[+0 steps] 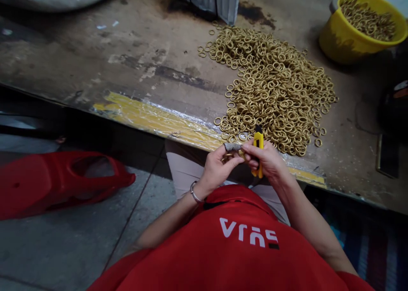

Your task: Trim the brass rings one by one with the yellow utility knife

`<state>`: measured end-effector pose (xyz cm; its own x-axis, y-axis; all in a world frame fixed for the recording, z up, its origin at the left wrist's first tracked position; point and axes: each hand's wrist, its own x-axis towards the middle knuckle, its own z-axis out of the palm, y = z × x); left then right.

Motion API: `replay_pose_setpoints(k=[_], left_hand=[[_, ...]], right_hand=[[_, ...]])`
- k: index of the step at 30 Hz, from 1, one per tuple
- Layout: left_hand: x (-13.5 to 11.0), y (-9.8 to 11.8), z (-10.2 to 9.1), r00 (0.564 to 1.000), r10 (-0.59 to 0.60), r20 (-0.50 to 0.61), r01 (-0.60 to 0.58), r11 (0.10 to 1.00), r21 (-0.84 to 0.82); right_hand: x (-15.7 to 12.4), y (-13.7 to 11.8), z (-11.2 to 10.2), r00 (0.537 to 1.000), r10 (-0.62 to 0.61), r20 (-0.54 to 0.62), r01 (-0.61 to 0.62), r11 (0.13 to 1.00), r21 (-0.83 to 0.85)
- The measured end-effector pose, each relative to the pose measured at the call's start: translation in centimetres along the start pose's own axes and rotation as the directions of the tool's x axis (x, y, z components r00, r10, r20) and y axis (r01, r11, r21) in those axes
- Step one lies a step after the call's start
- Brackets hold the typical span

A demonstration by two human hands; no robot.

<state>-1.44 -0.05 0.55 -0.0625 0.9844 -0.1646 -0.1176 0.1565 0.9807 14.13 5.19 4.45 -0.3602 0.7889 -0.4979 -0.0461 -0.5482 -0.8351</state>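
Observation:
At the table's front edge my left hand (218, 168) is closed, its thumb and index finger pinching gold-coloured rings (227, 156) that are mostly hidden by the fingers. A grey wrap (232, 147) covers that index finger. My right hand (270, 160) is wrapped around a yellow utility knife (259, 148), whose dark tip points away from me toward the rings. Its thumb and fingertips meet my left fingertips, and what lies between them is too small to make out. Just beyond both hands spreads a large pile of gold-coloured rings (277, 91).
A yellow bucket (331, 38) full of similar rings stands at the back right. A grey ribbed container (228, 2) sits behind the pile, and a phone-like dark object (388, 155) lies at right. Yellow tape (153, 119) covers the table edge. On the floor left is a red plastic stool (41, 180).

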Motion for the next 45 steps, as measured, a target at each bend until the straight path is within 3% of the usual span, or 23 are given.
replay_pose_setpoints(k=[3, 5, 7, 9, 11, 13, 15, 18, 24, 30, 34, 37, 39, 41, 45], left_hand=[[-0.1, 0.0, 0.5, 0.993, 0.103, -0.05, -0.095, 0.986, 0.139], [-0.1, 0.1, 0.5, 0.996, 0.082, -0.041, -0.077, 0.991, 0.114], [0.0, 0.3, 0.3, 1.0, 0.001, -0.01, 0.0, 1.0, 0.013], [0.0, 0.4, 0.1, 0.996, -0.082, 0.03, 0.085, 0.991, -0.106], [0.0, 0.4, 0.1, 0.99, -0.127, 0.055, 0.135, 0.973, -0.187], [0.0, 0.2, 0.1, 0.988, -0.143, 0.062, 0.153, 0.965, -0.213], [-0.1, 0.0, 0.1, 0.987, -0.148, 0.064, 0.159, 0.962, -0.222], [-0.3, -0.2, 0.1, 0.988, -0.129, 0.079, 0.143, 0.967, -0.21], [-0.3, 0.3, -0.3, 0.996, -0.066, 0.056, 0.069, 0.996, -0.052], [-0.1, 0.3, -0.7, 0.997, -0.062, 0.042, 0.063, 0.998, -0.011], [-0.5, 0.9, -1.1, 0.999, 0.027, 0.037, -0.03, 0.996, 0.085], [-1.7, 2.1, -1.4, 0.994, 0.099, 0.043, -0.105, 0.98, 0.168], [-2.7, 2.8, -1.5, 0.988, 0.094, 0.123, -0.115, 0.978, 0.177], [-3.4, 2.7, -1.7, 0.98, 0.019, 0.197, -0.039, 0.995, 0.094], [-2.9, 1.1, -2.4, 0.968, -0.185, 0.17, 0.223, 0.944, -0.242]], right_hand=[[-0.2, 0.4, 0.4, 1.0, -0.003, 0.004, 0.003, 1.0, 0.03], [-0.4, 0.5, 0.2, 0.999, -0.037, 0.012, 0.037, 0.998, -0.042], [-0.7, 0.7, -0.2, 0.99, -0.14, -0.023, 0.131, 0.963, -0.234], [-1.2, 0.9, -0.6, 0.944, -0.324, -0.058, 0.243, 0.806, -0.54], [-1.8, 1.2, -0.9, 0.879, -0.476, -0.009, 0.275, 0.523, -0.806], [-2.2, 1.6, -0.9, 0.864, -0.5, 0.065, 0.231, 0.277, -0.933], [-2.5, 2.0, -0.7, 0.877, -0.47, 0.096, 0.177, 0.132, -0.975], [-2.6, 2.2, -0.3, 0.897, -0.433, 0.09, 0.11, 0.021, -0.994], [-2.4, 2.1, -0.1, 0.909, -0.406, 0.094, 0.085, -0.04, -0.996], [-2.5, 1.9, 0.6, 0.926, -0.369, 0.082, 0.059, -0.073, -0.996], [-1.9, 1.3, 1.5, 0.942, -0.332, 0.058, 0.018, -0.121, -0.992], [-0.6, 0.6, 1.1, 0.948, -0.317, -0.037, -0.086, -0.142, -0.986], [0.2, 0.1, 0.3, 0.93, -0.342, -0.134, -0.188, -0.131, -0.973], [1.0, -0.4, -0.3, 0.91, -0.394, -0.126, -0.176, -0.095, -0.98], [2.1, 0.0, 0.3, 0.908, -0.401, 0.122, 0.104, -0.067, -0.992]])
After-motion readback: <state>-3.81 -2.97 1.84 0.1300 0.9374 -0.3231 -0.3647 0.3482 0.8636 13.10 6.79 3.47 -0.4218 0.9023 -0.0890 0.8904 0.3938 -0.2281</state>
